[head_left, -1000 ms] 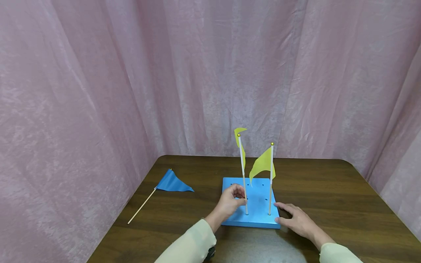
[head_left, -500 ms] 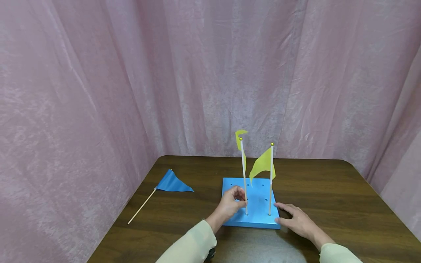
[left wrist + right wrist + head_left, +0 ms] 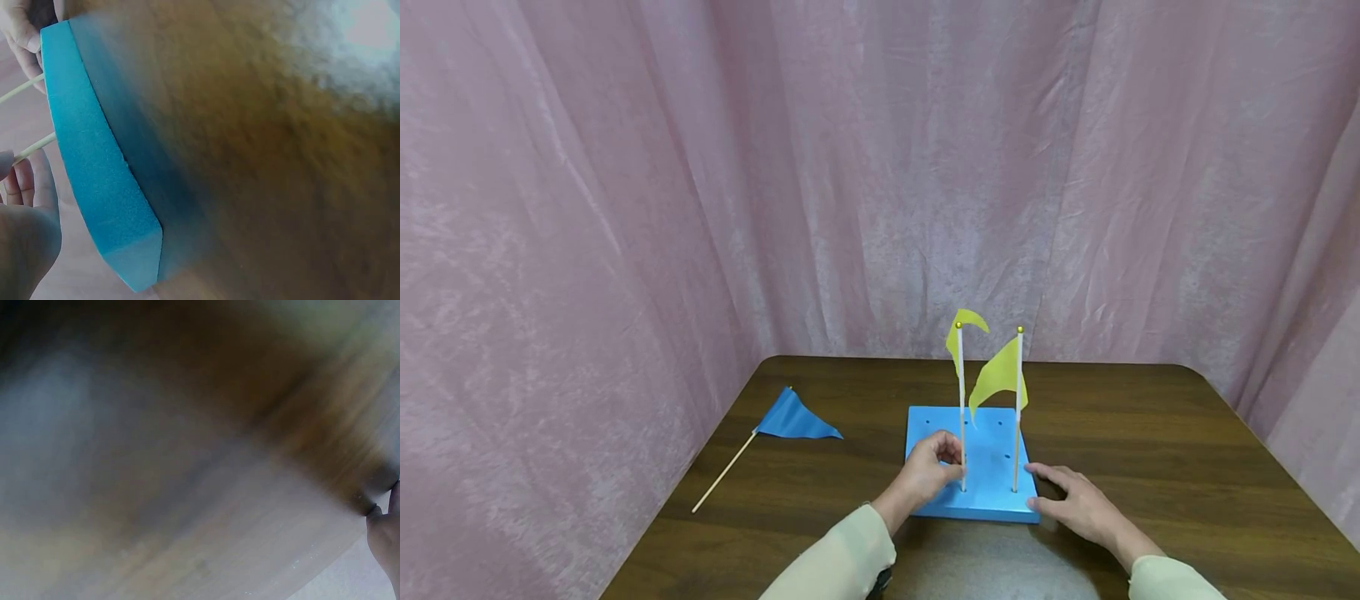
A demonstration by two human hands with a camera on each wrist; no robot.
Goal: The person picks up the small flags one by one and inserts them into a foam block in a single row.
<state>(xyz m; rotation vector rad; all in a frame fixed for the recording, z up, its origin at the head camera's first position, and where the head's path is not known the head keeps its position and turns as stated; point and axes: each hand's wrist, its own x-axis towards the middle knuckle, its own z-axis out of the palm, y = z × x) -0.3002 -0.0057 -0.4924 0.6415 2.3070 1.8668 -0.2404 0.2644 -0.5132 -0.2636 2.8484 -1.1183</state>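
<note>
My left hand [image 3: 931, 468] pinches the wooden stick of one yellow flag [image 3: 962, 392] between thumb and fingers, low down near the blue board [image 3: 988, 437]. That stick stands nearly upright, its foot at a front hole of the board. In the left wrist view the fingers meet the stick [image 3: 36, 146] just off the board's face. A second yellow flag [image 3: 1000, 373] stands upright to the right, at another front hole. My right hand [image 3: 1081, 504] rests at the board's right edge, thumb and fingertips touching it with the fingers extended. Only a bit of this hand [image 3: 384, 540] shows in the right wrist view.
On the wooden table [image 3: 1150, 433], a blue flag [image 3: 793, 417] lies to the left, its stick pointing toward the near left. Several holes show in the board's far part. Pink curtains [image 3: 880, 183] hang behind and beside the table.
The left yellow flag's top has swung right and sunk a little, so its stick is now more upright. My left hand has dropped slightly with it. My right hand has stayed put.
</note>
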